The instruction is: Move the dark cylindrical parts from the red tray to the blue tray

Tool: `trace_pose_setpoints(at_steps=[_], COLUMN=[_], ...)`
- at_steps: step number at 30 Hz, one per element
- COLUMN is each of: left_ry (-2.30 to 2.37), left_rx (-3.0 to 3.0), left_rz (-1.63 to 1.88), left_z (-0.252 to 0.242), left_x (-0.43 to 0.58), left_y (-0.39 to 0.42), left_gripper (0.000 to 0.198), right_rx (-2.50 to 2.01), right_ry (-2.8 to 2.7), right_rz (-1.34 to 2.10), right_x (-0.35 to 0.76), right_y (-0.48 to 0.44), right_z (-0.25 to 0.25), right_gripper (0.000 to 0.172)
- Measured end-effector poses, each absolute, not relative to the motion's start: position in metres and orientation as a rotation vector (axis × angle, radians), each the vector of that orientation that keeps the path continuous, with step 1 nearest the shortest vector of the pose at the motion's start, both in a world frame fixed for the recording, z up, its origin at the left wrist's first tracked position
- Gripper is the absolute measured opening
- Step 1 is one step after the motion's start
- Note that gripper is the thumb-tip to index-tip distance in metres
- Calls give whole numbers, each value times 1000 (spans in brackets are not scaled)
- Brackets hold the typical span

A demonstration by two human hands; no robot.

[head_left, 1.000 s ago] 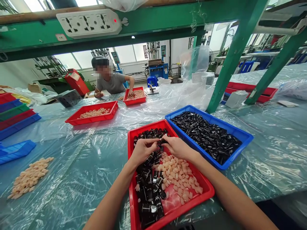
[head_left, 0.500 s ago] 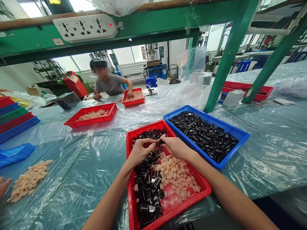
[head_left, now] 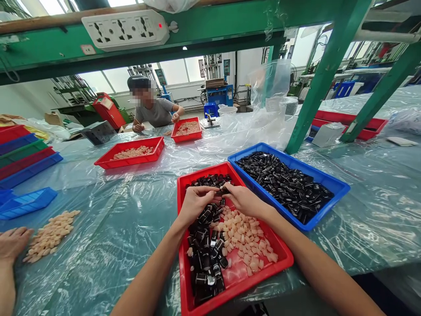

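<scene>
The left hand (head_left: 197, 204) and right hand (head_left: 243, 201) meet fingertip to fingertip over a red plastic tray (head_left: 204, 169), pinching a small black piece (head_left: 221, 191). Black pieces (head_left: 204, 259) lie below the left hand, peach pieces (head_left: 243, 232) below the right; a blue tray (head_left: 296, 163) sits just beyond the right hand on the plastic-sheeted counter (head_left: 98, 245).
</scene>
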State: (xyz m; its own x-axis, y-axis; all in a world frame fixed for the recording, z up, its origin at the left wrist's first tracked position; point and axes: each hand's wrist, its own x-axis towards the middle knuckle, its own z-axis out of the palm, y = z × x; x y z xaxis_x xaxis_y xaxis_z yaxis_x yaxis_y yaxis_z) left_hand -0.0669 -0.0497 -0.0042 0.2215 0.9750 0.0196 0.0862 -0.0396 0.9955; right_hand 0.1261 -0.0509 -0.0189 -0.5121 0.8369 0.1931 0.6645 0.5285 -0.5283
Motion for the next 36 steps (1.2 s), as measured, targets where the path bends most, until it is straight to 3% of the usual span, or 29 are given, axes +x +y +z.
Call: trace_pose_setpoints(at_steps=[5,11,15,22,36], left_ry=[1023,1248,1156,1136,1141], left_rx=[1323,1861,2081,1948,1733], left_rz=[1083,1223,1093,945,1012], left_z=[-4,-5,-12,-18,-6], left_x=[-70,-66,-67,-72,-71], left_y=[-47,-50,-48,-43,-44], left_gripper=[26,23,21,25,20], right_rx=[-1176,-1325,-1373,-1363,-1275], right_ry=[-2235,-2402,-2513,-2592,-2571], right_rz=[622,441,347,285,340], right_x=[128,126,124,122,115], right_y=[-48,-51,-53,-54,-62], right_z=[-18,-18,-19,-23,-20], right_gripper=[7,4,9,19,15])
